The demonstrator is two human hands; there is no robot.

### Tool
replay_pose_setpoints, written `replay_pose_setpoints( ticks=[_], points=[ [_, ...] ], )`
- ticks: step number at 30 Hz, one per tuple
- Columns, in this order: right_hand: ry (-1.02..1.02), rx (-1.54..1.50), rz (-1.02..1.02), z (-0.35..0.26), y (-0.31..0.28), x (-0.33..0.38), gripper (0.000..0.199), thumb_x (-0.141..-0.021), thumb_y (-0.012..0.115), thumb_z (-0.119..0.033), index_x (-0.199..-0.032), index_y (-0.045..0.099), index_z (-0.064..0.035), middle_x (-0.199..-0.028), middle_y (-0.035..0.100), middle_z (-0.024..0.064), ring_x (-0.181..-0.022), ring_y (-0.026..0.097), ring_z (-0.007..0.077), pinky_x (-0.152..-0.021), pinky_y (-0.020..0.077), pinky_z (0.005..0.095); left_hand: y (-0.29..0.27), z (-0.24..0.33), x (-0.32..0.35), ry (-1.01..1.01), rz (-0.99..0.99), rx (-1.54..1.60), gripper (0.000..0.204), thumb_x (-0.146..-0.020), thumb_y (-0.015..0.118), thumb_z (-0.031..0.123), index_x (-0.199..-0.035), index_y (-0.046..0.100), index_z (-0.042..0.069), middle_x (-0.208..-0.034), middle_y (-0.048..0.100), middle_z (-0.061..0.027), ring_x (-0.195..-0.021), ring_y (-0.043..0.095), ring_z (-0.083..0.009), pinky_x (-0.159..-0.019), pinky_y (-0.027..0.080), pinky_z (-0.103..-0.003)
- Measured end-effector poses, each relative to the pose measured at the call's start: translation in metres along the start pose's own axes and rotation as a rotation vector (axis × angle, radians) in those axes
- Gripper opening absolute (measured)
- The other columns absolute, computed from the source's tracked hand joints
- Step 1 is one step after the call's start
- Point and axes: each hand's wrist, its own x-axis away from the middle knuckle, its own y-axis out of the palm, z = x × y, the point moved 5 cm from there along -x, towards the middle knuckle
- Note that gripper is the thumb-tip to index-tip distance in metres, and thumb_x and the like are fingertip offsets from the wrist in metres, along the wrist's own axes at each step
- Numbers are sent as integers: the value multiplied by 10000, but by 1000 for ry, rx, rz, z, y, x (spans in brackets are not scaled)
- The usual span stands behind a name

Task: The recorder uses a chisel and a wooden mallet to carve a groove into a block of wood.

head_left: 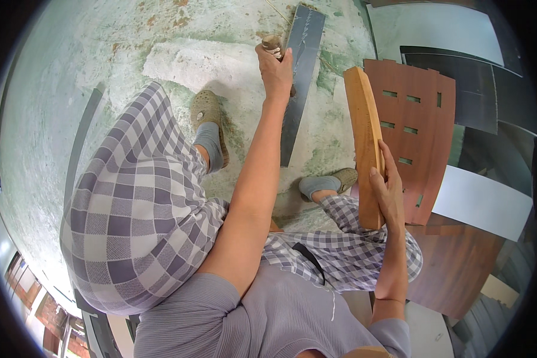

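My left hand [275, 70] reaches forward over the floor and is closed around a small round wooden handle [272, 43], beside a long dark flat strip [300, 77] lying on the concrete. My right hand [388, 194] grips a curved light wooden slat [365, 137] near its lower end, holding it upright on edge. Right of the slat lies a reddish-brown board [420, 128] with several rectangular slots.
I sit low with checked trousers and grey socks in clogs [207, 116] on a stained concrete floor [71, 89]. Dark and pale flat panels [477, 89] are stacked at the right. Brown boards [453, 262] lie at the lower right.
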Motion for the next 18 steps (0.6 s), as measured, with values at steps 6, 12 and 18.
replay_pose_setpoints(
  ticks=[6,12,18],
  points=[
    [-64,106,23,-5,2,2,634,-830,537,-277,-1422,385,-111,-1377,452,186,-1260,442,326,-1040,351,430,-5,2,5,-13,-35,-22,477,-849,639,150,-1174,342,-36,-1045,523,-257,-968,560,-384,-837,443,-464],
    [-161,199,30,-39,4,13,641,-818,593,-216,-1416,380,-132,-1326,468,189,-1214,466,359,-999,399,456,-11,-2,10,92,38,-38,453,-848,645,146,-1158,364,-26,-993,535,-214,-894,568,-343,-826,446,-437],
    [-423,135,162,-65,11,27,820,-723,691,-111,-1446,303,-108,-1317,462,200,-1193,486,345,-964,439,429,3,-5,44,-24,107,173,406,-828,684,158,-1115,435,18,-984,531,-144,-859,551,-281,-806,456,-392]
  ],
)
